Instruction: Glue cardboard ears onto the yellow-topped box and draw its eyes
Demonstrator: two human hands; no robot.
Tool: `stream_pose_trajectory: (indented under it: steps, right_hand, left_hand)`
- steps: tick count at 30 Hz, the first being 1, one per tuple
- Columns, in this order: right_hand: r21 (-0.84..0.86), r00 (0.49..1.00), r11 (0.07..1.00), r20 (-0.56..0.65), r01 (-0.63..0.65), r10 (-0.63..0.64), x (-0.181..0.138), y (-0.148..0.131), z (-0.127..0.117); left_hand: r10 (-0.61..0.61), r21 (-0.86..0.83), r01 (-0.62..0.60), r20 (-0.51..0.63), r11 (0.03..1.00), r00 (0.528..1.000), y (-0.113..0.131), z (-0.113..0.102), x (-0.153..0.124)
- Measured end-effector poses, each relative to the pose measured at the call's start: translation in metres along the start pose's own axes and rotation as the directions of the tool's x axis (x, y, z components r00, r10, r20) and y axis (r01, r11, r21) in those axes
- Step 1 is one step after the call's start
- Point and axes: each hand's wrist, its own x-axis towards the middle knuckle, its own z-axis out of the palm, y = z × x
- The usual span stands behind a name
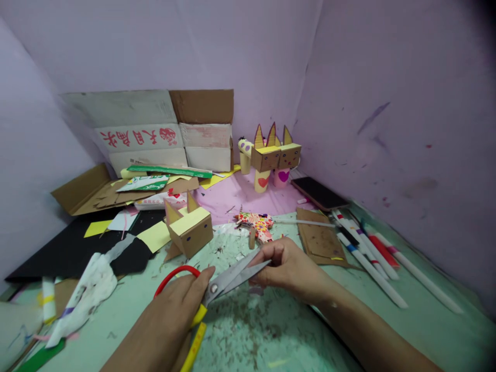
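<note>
My left hand (170,310) is closed around the scissors (214,288), which have red and yellow handles. Their blades are slightly parted and point up and to the right. At the blade tips, my right hand (284,268) is closed in a pinch; a small greyish piece shows under its fingers, too blurred to name. Just beyond the hands stands a cardboard box head (194,235) with pointed ears, a pale yellow top and drawn eyes. A flower-patterned glue gun (258,225) lies behind my right hand.
Decorated cardboard figures (267,157) stand at the back corner. A phone (320,192), cardboard pieces (321,237) and several markers (372,268) lie on the right. An opened carton (147,134) leans on the wall. Black sheet (50,248) and a white-smeared tube (91,284) lie left. Scraps litter the green tabletop (240,336).
</note>
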Motion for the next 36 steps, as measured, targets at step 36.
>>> stream_pose_trajectory:
  steps: [36]
  right_hand:
    - [0.018, 0.997, 1.0, 0.079, 0.003, -0.005, 0.0, 0.002, -0.005]
  left_hand:
    - [0.107, 0.061, -0.113, 0.092, 0.992, 0.99, -0.006, -0.013, -0.002]
